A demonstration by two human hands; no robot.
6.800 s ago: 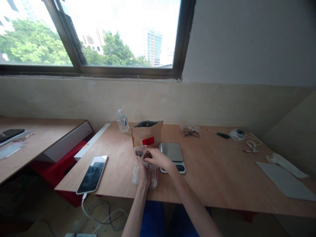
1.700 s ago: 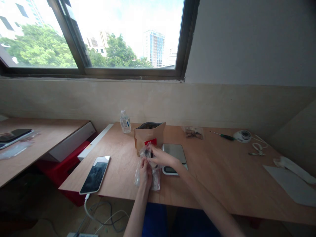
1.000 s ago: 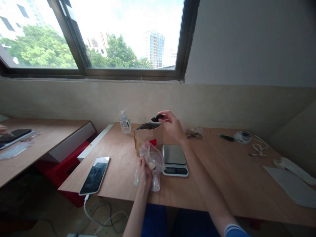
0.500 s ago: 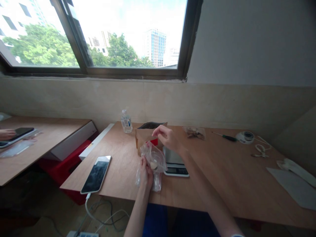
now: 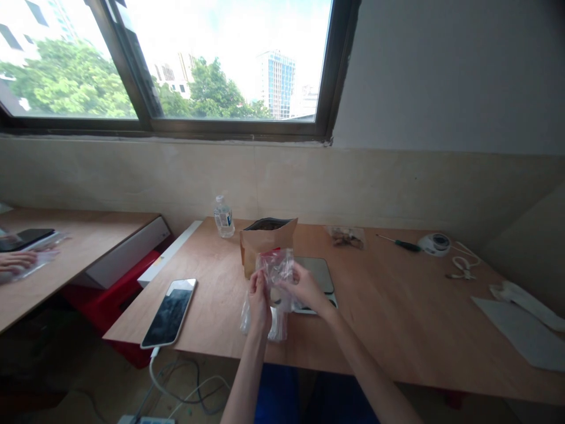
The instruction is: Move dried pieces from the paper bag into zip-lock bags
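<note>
Near the table's (image 5: 397, 300) front edge, the clear plastic bag (image 5: 277, 268) shows only a pale, blurred lump inside, and its lower part is lost behind the left hand (image 5: 259, 300). The scale (image 5: 325, 272) is half covered by the right hand (image 5: 306, 288). Half a second ago that hand hung beside the brown paper bag (image 5: 265, 242); now it grips the plastic bag's right side. Both hands' fingers are closed on the film, holding it upright between them.
</note>
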